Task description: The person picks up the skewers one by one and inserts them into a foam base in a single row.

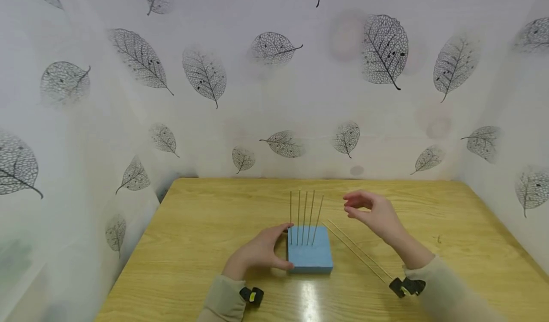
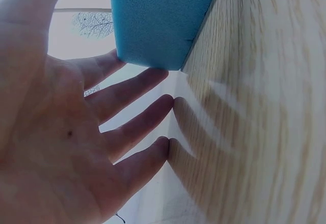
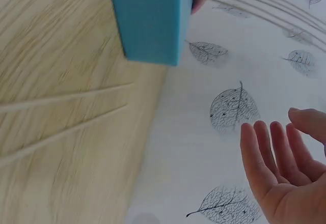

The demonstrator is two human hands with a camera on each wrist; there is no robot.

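A blue foam block [image 1: 310, 257] lies on the table with several thin wooden sticks [image 1: 305, 219] standing in a row towards its back edge; the rightmost one leans right. My left hand [image 1: 259, 250] holds the block at its left side, thumb at the front corner and index finger at the back corner. In the left wrist view, its other fingers [image 2: 140, 117] spread beside the block. My right hand [image 1: 381, 217] hovers right of the block, fingers bent towards the thumb, with nothing visible between them. Below it, two loose sticks [image 1: 358, 248] lie diagonally on the table.
The wooden table [image 1: 206, 217] ends at a pale curtain [image 1: 240, 103] printed with dark leaves, which also runs along both sides. A small dark mark [image 1: 437, 239] shows on the tabletop at the right. Black straps with small cameras sit on both wrists.
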